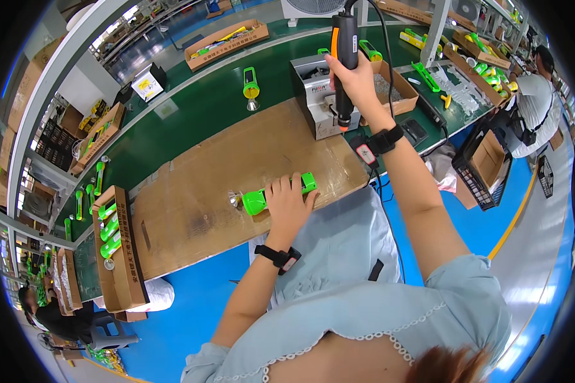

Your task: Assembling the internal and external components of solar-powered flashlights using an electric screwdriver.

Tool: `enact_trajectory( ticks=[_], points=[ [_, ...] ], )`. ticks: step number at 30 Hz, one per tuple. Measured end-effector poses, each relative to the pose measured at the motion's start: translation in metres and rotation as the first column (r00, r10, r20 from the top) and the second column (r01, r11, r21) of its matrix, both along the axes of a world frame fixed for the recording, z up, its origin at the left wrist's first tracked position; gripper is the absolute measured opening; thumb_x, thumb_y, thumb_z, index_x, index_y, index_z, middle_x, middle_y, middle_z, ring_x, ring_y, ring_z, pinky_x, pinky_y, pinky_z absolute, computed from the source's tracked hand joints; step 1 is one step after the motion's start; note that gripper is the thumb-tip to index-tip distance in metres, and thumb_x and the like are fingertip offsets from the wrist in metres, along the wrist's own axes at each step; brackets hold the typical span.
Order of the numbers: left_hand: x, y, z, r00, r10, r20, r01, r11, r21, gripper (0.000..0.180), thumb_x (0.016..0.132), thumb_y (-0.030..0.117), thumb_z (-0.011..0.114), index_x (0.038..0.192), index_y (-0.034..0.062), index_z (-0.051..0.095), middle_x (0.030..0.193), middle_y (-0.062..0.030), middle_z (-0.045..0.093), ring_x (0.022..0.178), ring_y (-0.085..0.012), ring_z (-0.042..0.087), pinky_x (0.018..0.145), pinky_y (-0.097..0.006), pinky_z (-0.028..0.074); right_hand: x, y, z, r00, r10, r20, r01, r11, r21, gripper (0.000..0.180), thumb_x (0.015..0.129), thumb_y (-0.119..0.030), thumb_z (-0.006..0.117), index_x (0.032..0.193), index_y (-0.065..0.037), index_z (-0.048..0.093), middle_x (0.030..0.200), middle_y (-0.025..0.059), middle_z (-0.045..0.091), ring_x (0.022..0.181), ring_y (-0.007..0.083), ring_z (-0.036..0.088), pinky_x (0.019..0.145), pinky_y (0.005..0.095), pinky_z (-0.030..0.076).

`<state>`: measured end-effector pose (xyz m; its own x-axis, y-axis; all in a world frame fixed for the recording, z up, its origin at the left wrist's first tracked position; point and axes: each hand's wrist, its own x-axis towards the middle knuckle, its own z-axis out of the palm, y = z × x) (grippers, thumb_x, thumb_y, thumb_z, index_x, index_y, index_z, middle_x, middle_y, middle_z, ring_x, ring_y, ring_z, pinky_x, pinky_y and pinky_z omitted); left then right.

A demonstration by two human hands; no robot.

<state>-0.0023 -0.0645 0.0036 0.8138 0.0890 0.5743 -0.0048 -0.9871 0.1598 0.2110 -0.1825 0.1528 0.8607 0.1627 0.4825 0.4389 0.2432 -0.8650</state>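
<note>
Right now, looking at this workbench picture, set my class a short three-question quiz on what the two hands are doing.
1. True or false: the left hand presses down on a green flashlight that lies on the cardboard sheet.
2. What does the right hand hold? A) a hammer B) an orange and black electric screwdriver C) a paintbrush
3. Fill the gap: the screwdriver's tip hangs over the grey ____ at the far edge of the cardboard.

Key: 1 true; 2 B; 3 machine box.
</note>
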Motion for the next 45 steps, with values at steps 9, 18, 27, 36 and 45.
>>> enact_trajectory(
  ticks=[9, 18, 27, 36, 45],
  points=[
    [0.003, 0.003, -0.005, 1.000, -0.010, 0.015, 0.010, 1.000, 0.001, 0.050, 0.074, 0.040, 0.067, 0.107, 0.0049, 0.056, 0.098, -0.0125, 0.056, 0.094, -0.0296, 0.051, 0.088, -0.045, 0.036, -0.030, 0.008, -0.019, 0.957, -0.242, 0.162, 0.195, 0.945, 0.263, 0.036, 0.069, -0.018, 0.080, 0.091, 0.000, 0.057, 0.076, 0.0023, 0.062, 0.063, 0.0076, 0.056, 0.057, 0.0240, 0.047],
    [-0.003, 0.002, -0.006, 0.999, -0.021, 0.038, 0.021, 1.000, -0.002, 0.051, 0.074, 0.040, 0.067, 0.108, 0.0043, 0.056, 0.098, -0.0122, 0.056, 0.093, -0.0298, 0.051, 0.088, -0.045, 0.036, 0.019, 0.006, -0.006, 0.875, -0.385, 0.294, 0.363, 0.923, 0.127, 0.032, 0.076, -0.014, 0.075, 0.091, -0.001, 0.051, 0.070, 0.0041, 0.059, 0.054, 0.0098, 0.057, 0.050, 0.0227, 0.046],
    [-0.002, 0.003, -0.003, 0.999, -0.015, 0.042, 0.016, 1.000, -0.022, 0.050, 0.073, 0.038, 0.067, 0.108, 0.0041, 0.056, 0.098, -0.0129, 0.055, 0.094, -0.0301, 0.051, 0.087, -0.045, 0.036, -0.017, 0.009, -0.004, 0.992, 0.118, -0.037, -0.114, 0.990, 0.084, 0.030, 0.077, -0.019, 0.073, 0.089, -0.001, 0.053, 0.065, 0.0036, 0.057, 0.049, 0.0107, 0.054, 0.045, 0.0233, 0.044],
    [0.000, 0.005, -0.005, 0.998, -0.029, 0.048, 0.030, 0.999, -0.035, 0.052, 0.071, 0.037, 0.070, 0.109, 0.0040, 0.055, 0.098, -0.0127, 0.055, 0.094, -0.0300, 0.050, 0.087, -0.045, 0.037, -0.089, 0.019, -0.022, 0.951, 0.309, 0.028, -0.305, 0.911, 0.277, 0.022, 0.080, -0.010, 0.069, 0.091, 0.000, 0.052, 0.067, 0.0057, 0.057, 0.052, 0.0133, 0.056, 0.051, 0.0259, 0.046],
    [0.000, 0.006, -0.008, 0.997, -0.040, 0.071, 0.043, 0.998, -0.043, 0.053, 0.071, 0.038, 0.070, 0.108, 0.0040, 0.055, 0.097, -0.0125, 0.055, 0.093, -0.0301, 0.050, 0.087, -0.045, 0.037, -0.086, 0.022, -0.035, 0.972, 0.235, 0.017, -0.231, 0.938, 0.259, 0.024, 0.078, -0.009, 0.071, 0.089, -0.001, 0.051, 0.069, 0.0055, 0.058, 0.054, 0.0124, 0.057, 0.051, 0.0252, 0.046]
  ],
)
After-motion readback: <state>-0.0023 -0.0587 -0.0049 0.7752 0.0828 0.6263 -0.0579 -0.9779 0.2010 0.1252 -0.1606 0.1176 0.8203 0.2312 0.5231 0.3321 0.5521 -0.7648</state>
